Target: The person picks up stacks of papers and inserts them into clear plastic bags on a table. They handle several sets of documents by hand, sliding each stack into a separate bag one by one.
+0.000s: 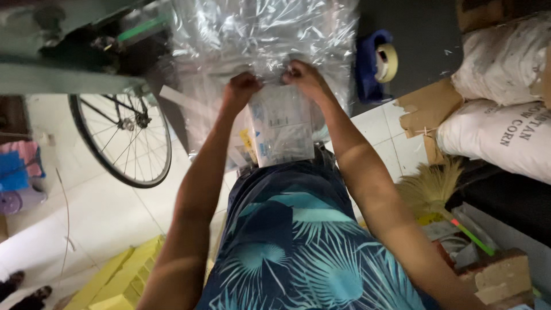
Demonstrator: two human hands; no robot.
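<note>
Clear plastic bag (281,123) pinched at top by left hand (241,87) and right hand (303,77) fingers.

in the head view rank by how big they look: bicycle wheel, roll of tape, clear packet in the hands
1. bicycle wheel, partly cut off
2. clear packet
3. roll of tape
The packet lies nearer the camera, so only apparent size is ranked.

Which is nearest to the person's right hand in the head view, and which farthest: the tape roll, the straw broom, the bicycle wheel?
From the right hand, which pinches the top of a clear packet:
1. Tape roll, to the right, beside the blue dispenser.
2. Straw broom, lower right, on the floor.
3. Bicycle wheel, far left, beyond the left hand.
</note>
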